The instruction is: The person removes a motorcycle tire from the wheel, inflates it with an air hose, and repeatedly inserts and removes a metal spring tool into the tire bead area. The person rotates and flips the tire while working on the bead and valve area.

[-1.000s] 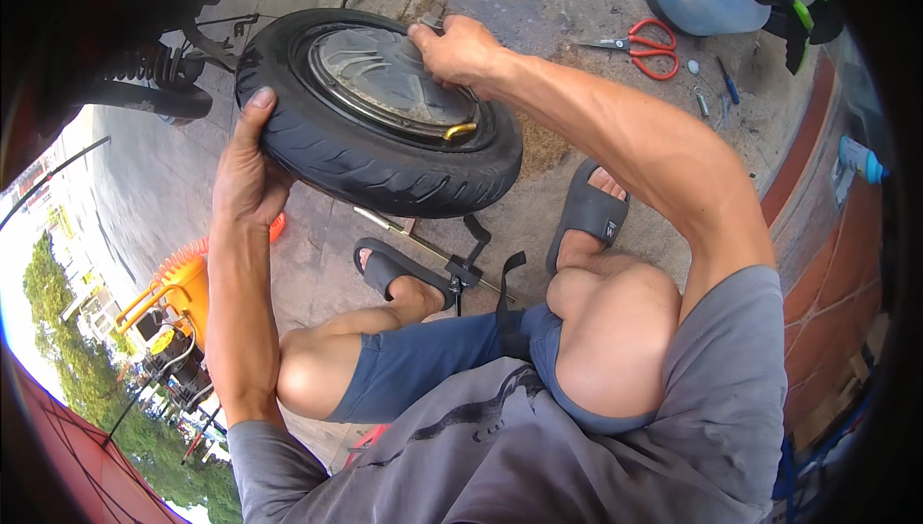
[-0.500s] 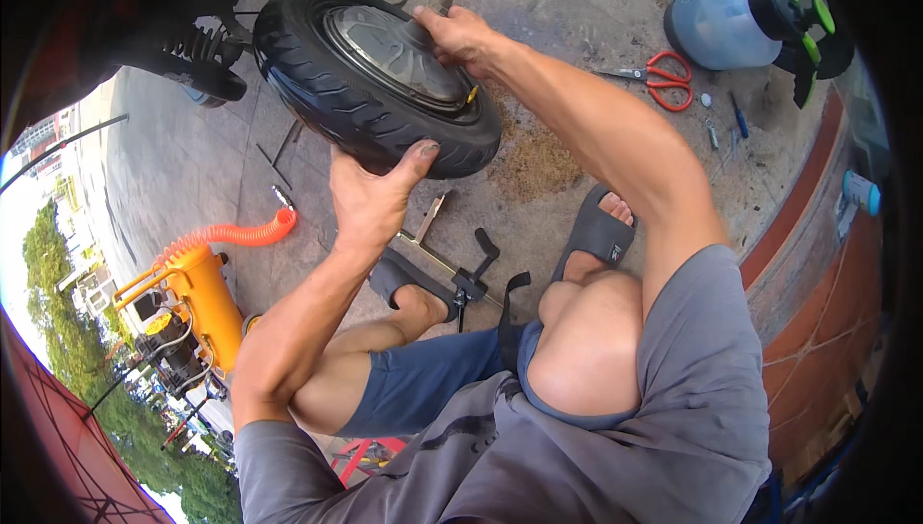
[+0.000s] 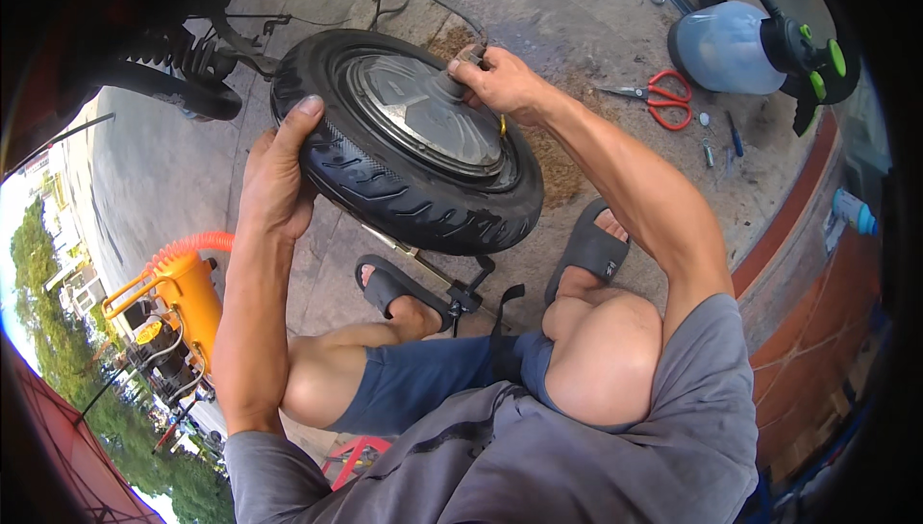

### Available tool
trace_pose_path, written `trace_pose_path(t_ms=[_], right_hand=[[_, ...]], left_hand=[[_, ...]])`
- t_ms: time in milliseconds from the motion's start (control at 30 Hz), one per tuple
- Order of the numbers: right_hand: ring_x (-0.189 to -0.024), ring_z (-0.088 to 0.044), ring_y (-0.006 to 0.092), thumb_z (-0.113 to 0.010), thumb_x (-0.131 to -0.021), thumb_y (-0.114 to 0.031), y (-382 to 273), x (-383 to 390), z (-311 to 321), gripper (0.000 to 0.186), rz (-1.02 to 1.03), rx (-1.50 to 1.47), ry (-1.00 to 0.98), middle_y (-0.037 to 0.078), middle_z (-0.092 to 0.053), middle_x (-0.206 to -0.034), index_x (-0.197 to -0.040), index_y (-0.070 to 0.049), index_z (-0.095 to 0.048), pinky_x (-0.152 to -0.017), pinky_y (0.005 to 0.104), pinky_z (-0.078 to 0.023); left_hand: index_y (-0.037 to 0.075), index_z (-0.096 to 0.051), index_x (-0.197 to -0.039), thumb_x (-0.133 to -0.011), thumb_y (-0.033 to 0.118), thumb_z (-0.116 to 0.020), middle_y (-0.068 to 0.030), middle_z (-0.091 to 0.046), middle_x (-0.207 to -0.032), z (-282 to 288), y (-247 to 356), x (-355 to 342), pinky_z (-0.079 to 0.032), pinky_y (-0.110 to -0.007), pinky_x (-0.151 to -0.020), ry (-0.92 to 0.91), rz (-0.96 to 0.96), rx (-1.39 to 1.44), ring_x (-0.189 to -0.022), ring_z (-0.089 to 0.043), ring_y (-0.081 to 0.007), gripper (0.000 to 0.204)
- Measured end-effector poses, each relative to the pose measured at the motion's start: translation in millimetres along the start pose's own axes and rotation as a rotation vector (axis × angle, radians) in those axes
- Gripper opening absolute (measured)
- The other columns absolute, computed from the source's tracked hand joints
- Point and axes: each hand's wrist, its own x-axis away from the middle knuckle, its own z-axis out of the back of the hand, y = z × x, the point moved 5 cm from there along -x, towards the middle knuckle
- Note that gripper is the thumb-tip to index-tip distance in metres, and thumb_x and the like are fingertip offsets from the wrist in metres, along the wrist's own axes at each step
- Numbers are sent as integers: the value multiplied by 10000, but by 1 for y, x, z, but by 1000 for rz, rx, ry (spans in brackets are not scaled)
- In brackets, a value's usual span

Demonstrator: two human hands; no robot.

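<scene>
A black-tyred hub motor wheel point(image 3: 399, 178) with a grey metal hub cover point(image 3: 409, 106) is tilted toward me in front of my legs. My left hand point(image 3: 277, 173) grips its tyre at the left, thumb lying over the tread and fingers hidden behind. At the far right of the hub, my right hand point(image 3: 505, 84) is closed round the axle end point(image 3: 471, 55), where a dark cable point(image 3: 447, 5) runs off. A bit of yellow shows beside the right wrist. Partly covered by the wheel, a metal tool with a black handle point(image 3: 466, 293) lies near my left foot.
A dark vehicle frame with a spring point(image 3: 197, 58) stands at the upper left. Red-handled scissors point(image 3: 665, 99), a screwdriver point(image 3: 735, 135) and a sprayer bottle point(image 3: 731, 48) lie or stand at right. An orange air compressor point(image 3: 187, 298) with a coiled hose point(image 3: 197, 243) is at left.
The wheel has come nearer and shifted right, covering more of the tool below. My left hand moved from its near edge up to its left side; my right hand stays at the axle.
</scene>
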Motion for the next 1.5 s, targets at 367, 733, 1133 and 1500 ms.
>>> trace_pose_path(t_ms=[367, 733, 1133, 1500], right_hand=[[-936, -593, 144, -548, -1010, -199, -8, -21, -8, 261, 339, -414, -165, 49, -627, -1020, -1183, -12, -601, -862, 321, -488], [-963, -613, 181, -541, -982, -155, 17, -24, -1, 318, 222, -431, -158, 93, -639, -1069, -1253, 6, -578, -887, 347, -513], [-949, -615, 172, -600, -925, -133, 6, -10, -5, 285, 220, -337, -68, 83, -654, -1054, -1177, -5, -632, -844, 340, -517], [-1121, -596, 204, -613, -926, -109, 19, -26, -7, 405, 279, -665, -341, 102, -595, -1208, -1307, -1, -527, -1011, 378, -476]], left_hand=[[-74, -501, -1258, -824, 233, -828, -122, -653, -1142, -38, 4, 49, -489, -316, -962, 96, -392, -298, -1015, -641, -180, 624], [-11, -436, -1366, -885, 479, -702, -157, -629, -1246, -59, -24, 48, -584, -388, -889, -103, -118, -233, -1055, -681, -231, 736], [-9, -537, -1322, -943, 327, -678, -124, -684, -1217, -33, -8, 31, -534, -410, -998, -123, -6, 62, -1098, -682, -243, 526], [-55, -491, -1345, -874, 320, -759, -142, -650, -1240, -55, -12, 31, -530, -387, -986, -138, -211, -121, -1095, -666, -239, 659]])
